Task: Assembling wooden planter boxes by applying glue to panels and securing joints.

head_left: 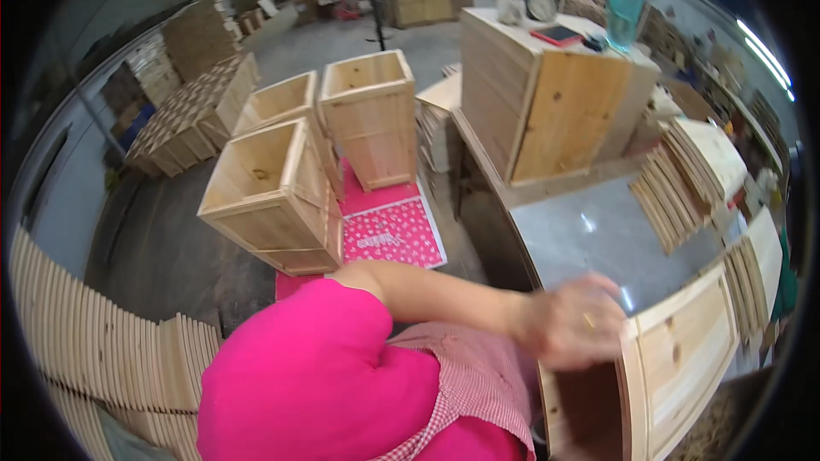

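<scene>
My left arm, in a bright pink sleeve, reaches across to the right. My left hand [574,323] is at the upper edge of a pale wooden box [688,350], beside its dark open side. Motion smears the fingers, so I cannot make out whether they grip the edge or hold anything. The box has a framed panel with knots and lies on the workbench at the lower right. My right hand is out of sight.
Three open-topped wooden boxes [367,119] stand to the left, near a pink patterned sheet [389,235]. A wooden cabinet [568,115] on the grey-topped bench [589,230] carries a turquoise bottle [626,8] and a phone [557,35]. Stacked panels [111,324] line the lower left.
</scene>
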Demonstrator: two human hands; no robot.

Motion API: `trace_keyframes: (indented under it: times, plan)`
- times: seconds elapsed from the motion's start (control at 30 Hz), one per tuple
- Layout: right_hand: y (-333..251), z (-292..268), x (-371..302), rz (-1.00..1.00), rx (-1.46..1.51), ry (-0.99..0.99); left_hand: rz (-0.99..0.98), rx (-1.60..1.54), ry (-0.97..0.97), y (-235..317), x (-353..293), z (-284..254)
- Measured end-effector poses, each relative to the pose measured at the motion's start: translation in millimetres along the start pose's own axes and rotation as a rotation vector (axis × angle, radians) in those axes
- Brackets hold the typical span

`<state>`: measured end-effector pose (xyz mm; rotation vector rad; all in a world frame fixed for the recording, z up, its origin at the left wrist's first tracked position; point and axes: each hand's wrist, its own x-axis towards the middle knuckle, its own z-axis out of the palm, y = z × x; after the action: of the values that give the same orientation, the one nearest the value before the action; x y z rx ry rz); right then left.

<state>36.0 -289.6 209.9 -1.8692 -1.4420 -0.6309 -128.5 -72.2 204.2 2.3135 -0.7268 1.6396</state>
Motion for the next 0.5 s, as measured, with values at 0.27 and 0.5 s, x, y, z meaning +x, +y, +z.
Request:
trace_keyframes:
  times: [0.27,0.5]
  plan:
    - [35,-78,-107,0.206,0.082,-0.019,0.462,-0.142,-0.629,57,115,122]
    - [158,-81,-153,-0.415,0.681,0.519,0.463,-0.285,-0.457,73,85,176]
